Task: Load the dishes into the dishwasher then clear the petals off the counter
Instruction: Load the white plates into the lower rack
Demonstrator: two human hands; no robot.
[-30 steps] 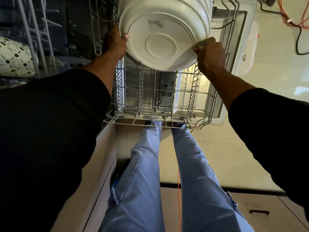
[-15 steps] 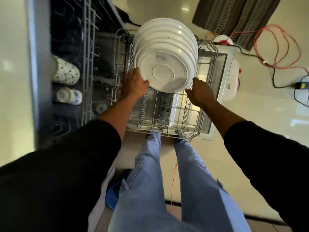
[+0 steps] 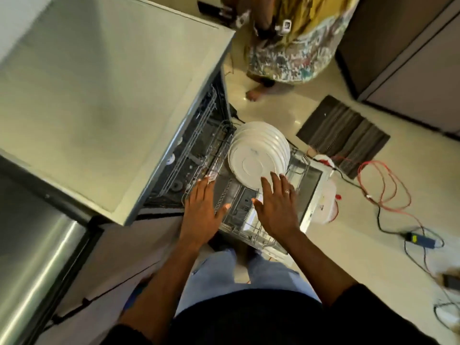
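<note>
Several white plates (image 3: 256,155) stand on edge in a row in the pulled-out lower wire rack (image 3: 239,220) of the open dishwasher (image 3: 194,155). My left hand (image 3: 201,210) hovers flat over the rack's left side, fingers straight, holding nothing. My right hand (image 3: 276,207) is spread open with a ring on one finger; its fingertips overlap the lower rim of the nearest plate. No petals show on the grey counter (image 3: 104,95) above the dishwasher.
Another person in a patterned dress (image 3: 286,46) stands on the floor beyond the dishwasher. A striped mat (image 3: 343,135) and red and black cables (image 3: 383,185) lie on the tiles at right. A steel appliance (image 3: 32,265) sits at lower left.
Both hands have let go of the plates and drawn back, fingers now straight. The view has risen and pulled away, bringing the counter top and the other person into sight.
</note>
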